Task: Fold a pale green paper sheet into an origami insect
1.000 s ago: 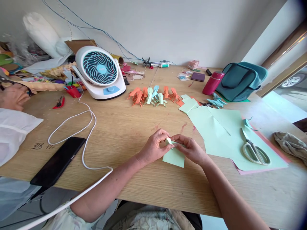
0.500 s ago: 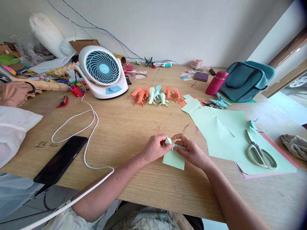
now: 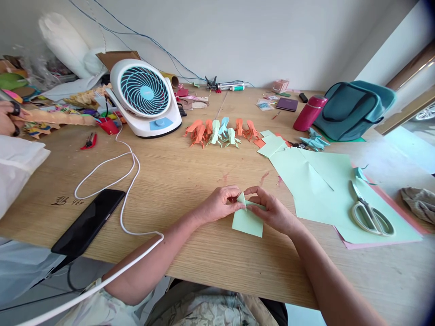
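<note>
Near the front of the table, a small sheet of pale green paper (image 3: 247, 224) is pinched between my two hands. My left hand (image 3: 222, 201) grips its upper left part with thumb and fingers. My right hand (image 3: 270, 209) holds the upper right part, thumb pressed close to the other thumb. Between them a folded point of the paper stands up; the fingers hide part of the fold. Beyond the hands, folded orange, pale green and blue paper figures (image 3: 215, 132) stand in a row.
To the right, large green sheets (image 3: 316, 199) carry scissors (image 3: 370, 215). A pink bottle (image 3: 310, 113) and teal bag (image 3: 350, 111) stand behind. On the left are a fan (image 3: 144, 97), a phone (image 3: 88, 222), a white cable (image 3: 136, 170) and another person's hand (image 3: 7, 117).
The raised point of paper between my fingers now looks narrower and sharper. Both hands keep their grip in nearly the same place. The other person's hand and sleeve shifted left.
</note>
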`<state>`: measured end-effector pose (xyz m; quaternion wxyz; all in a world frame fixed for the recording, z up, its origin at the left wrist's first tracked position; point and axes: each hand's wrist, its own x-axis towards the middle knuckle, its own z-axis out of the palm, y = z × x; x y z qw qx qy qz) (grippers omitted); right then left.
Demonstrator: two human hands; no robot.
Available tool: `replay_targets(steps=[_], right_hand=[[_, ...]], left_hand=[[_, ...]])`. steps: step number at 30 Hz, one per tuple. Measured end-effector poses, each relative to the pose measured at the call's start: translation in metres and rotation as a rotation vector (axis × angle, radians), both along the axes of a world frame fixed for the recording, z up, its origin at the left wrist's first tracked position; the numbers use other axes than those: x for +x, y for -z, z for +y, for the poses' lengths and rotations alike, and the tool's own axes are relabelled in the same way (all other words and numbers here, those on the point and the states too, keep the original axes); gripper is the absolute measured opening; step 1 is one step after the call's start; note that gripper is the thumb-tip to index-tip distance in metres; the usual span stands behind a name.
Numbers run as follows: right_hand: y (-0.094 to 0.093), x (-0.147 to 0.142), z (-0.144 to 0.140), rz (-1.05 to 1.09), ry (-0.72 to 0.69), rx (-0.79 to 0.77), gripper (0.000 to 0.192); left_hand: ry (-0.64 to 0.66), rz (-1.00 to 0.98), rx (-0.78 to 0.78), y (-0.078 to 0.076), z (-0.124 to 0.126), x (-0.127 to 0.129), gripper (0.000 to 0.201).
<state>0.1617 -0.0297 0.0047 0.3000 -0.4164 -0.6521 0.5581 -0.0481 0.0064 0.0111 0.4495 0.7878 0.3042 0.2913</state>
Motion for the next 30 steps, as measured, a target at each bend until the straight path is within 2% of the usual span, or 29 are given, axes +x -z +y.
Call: replay_targets(steps=[7, 13, 17, 20, 26, 30], right_hand=[[0.0, -0.002, -0.001, -0.032, 0.028, 0.041, 0.028], [-0.002, -0.006, -0.004, -0.098, 0.066, 0.079, 0.024], [-0.003, -0.006, -0.003, -0.051, 0.083, 0.015, 0.03], [0.0, -0.006, -0.002, 0.003, 0.089, -0.034, 0.034], [-0.002, -0.008, -0.003, -0.056, 0.106, 0.018, 0.024], [-0.006, -0.009, -0.006, -0.105, 0.121, 0.065, 0.026]], left_hand=[[-0.077, 0.054, 0.032, -0.004, -0.006, 0.004, 0.009], [-0.177, 0.03, -0.091, 0.001, -0.01, 0.007, 0.012], [-0.192, -0.029, -0.145, -0.001, -0.011, 0.007, 0.01], [-0.205, -0.058, -0.073, -0.002, -0.012, 0.008, 0.013], [-0.168, -0.079, 0.144, -0.003, -0.016, 0.008, 0.04], [-0.179, -0.105, 0.244, -0.004, -0.019, 0.007, 0.039]])
